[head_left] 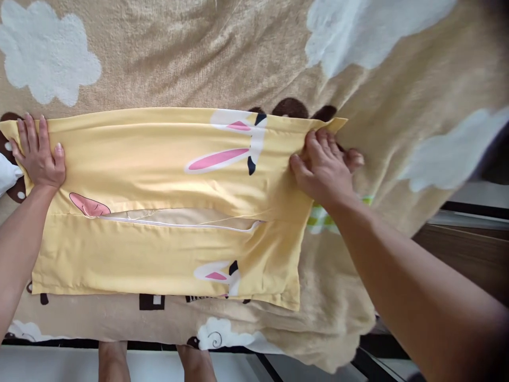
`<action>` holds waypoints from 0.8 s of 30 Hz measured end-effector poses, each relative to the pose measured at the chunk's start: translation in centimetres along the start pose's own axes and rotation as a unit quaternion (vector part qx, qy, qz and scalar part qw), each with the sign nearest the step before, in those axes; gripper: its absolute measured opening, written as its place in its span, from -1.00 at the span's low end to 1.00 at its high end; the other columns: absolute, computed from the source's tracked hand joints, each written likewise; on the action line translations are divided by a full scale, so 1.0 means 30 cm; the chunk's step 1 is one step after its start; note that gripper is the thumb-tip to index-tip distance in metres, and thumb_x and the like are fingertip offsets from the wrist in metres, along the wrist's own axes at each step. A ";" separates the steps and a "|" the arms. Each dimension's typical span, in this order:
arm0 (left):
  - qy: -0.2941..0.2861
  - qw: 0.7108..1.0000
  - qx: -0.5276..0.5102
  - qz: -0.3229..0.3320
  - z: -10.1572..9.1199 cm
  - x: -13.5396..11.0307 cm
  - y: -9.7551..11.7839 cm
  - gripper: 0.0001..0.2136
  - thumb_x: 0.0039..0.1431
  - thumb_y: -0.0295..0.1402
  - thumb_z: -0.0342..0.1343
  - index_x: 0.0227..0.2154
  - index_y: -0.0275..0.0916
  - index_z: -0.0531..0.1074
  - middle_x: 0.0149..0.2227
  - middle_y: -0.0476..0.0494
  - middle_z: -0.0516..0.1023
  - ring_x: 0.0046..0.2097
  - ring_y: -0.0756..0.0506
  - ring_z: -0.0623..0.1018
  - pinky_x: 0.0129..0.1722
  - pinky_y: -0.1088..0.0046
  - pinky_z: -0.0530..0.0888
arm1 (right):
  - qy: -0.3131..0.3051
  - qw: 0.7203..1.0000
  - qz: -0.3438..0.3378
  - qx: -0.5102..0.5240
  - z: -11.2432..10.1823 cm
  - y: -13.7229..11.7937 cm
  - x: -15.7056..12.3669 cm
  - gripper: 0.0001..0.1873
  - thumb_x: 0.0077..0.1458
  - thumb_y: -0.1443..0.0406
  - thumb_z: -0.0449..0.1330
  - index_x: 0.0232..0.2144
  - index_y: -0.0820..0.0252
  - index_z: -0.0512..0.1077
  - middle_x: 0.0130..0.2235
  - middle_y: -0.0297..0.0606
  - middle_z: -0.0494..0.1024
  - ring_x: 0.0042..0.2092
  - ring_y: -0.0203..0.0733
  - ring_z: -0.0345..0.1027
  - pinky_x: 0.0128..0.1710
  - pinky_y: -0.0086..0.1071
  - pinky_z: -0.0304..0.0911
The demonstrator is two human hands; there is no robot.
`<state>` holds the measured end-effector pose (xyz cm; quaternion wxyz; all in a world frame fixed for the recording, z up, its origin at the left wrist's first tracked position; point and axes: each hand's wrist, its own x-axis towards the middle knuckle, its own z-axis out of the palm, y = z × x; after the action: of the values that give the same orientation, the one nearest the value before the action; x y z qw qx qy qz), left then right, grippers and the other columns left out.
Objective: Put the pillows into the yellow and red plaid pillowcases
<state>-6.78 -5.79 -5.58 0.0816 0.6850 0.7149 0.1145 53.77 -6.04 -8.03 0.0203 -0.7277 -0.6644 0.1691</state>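
A yellow pillowcase [131, 154] with white-and-pink rabbit ears and a carrot print lies spread out on a tan blanket. Across its middle runs an opening [178, 216] edged by a white zipper, with loose threads at its rim. My left hand [38, 154] rests flat on the upper left end of the case, fingers spread. On the upper right corner, my right hand [328, 164] presses down with bent fingers, its thumb and little finger held apart from the others. Light fabric shows through the opening.
The plush tan blanket [159, 58] has white cloud and brown patterns and some wrinkles. A white thing [7, 172] sits at the left edge. Two bare legs [113, 361] show below the bed's near edge. Dark furniture [469, 254] stands at right.
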 end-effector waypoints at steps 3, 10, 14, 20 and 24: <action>-0.042 0.999 -0.025 0.000 -0.035 0.027 -0.016 -0.33 0.36 -0.20 -0.06 0.33 -0.54 -0.14 0.41 -0.50 -0.24 0.41 -0.33 -0.28 0.22 -0.22 -0.46 | 0.088 0.995 0.028 0.038 0.013 -0.193 -0.037 -0.37 0.30 -0.01 -0.10 0.25 0.23 0.21 0.35 -0.18 0.13 0.36 0.27 -0.09 0.25 0.36 -0.32; -0.036 0.999 0.010 -0.010 -0.084 -0.119 0.323 -0.35 0.40 -0.07 -0.26 0.33 -0.49 -0.16 0.42 -0.40 -0.18 0.43 -0.21 -0.14 0.29 -0.13 -0.27 | 0.022 0.954 -0.273 0.123 0.211 -0.948 -0.322 -0.46 0.36 0.28 -0.22 0.34 0.17 0.06 0.37 -0.20 0.10 0.40 -0.27 -0.15 0.37 -0.17 -0.32; -0.149 0.978 -0.002 0.143 0.040 -0.281 0.521 -0.47 0.37 -0.13 -0.22 0.33 -0.20 0.07 0.41 -0.20 -0.01 0.43 -0.13 -0.05 0.36 0.00 -0.25 | 0.016 0.961 -0.250 0.118 0.234 -0.862 -0.306 -0.47 0.36 0.27 -0.19 0.33 0.15 0.08 0.38 -0.24 0.06 0.40 -0.26 -0.18 0.37 -0.16 -0.32; -0.157 0.973 0.022 0.170 0.085 -0.278 0.450 -0.48 0.37 -0.20 -0.13 0.33 -0.21 0.03 0.43 -0.19 -0.11 0.43 -0.15 -0.11 0.32 -0.06 -0.34 | 0.020 0.995 -0.093 0.025 0.101 -0.185 -0.240 -0.38 0.35 0.07 -0.10 0.35 0.18 0.02 0.40 -0.10 -0.03 0.41 -0.11 -0.20 0.32 0.02 -0.31; -0.151 0.979 0.037 0.132 0.027 -0.260 0.444 -0.49 0.36 -0.22 -0.12 0.34 -0.14 0.03 0.43 -0.19 -0.13 0.43 -0.18 -0.11 0.32 -0.08 -0.32 | 0.058 0.997 -0.047 0.003 0.012 0.030 -0.304 -0.43 0.37 0.15 -0.18 0.33 0.27 0.03 0.37 -0.04 0.05 0.39 -0.11 -0.12 0.31 0.07 -0.30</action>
<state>6.61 -13.05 -2.99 0.1479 0.7851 0.6014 -0.0071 53.98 -15.08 -6.60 0.0691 -0.7040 -0.6953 0.1272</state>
